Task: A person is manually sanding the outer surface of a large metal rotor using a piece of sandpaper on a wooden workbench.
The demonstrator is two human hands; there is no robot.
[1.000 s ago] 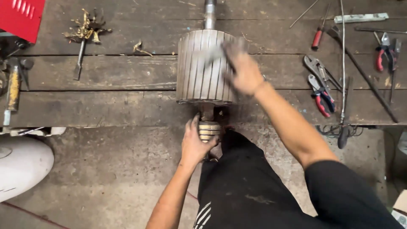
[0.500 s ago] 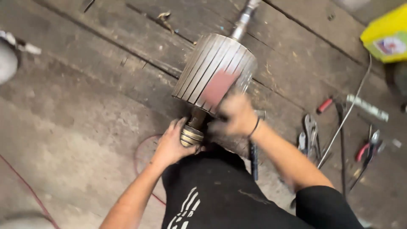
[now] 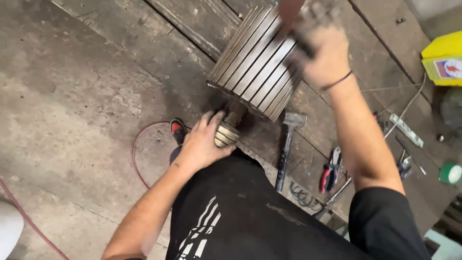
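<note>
Two hands worked the motor rotor [image 3: 257, 62], lying slantwise on wooden planks [image 3: 159, 43]: left hand [image 3: 204, 139] curled around its near shaft end [image 3: 226, 132]; right hand [image 3: 320, 48], blurred, rubbed its far upper side, fingers clenching something indistinct.

You have a grey slotted metal rotor [image 3: 257, 67], a ribbed cylinder lying tilted across the wooden planks; its dark shaft [image 3: 236, 114] juts toward you and ends in a stepped, brass-coloured bearing [image 3: 226, 134], and its upper end is blurred

dull grooved metal rotor [image 3: 255, 65]
</note>
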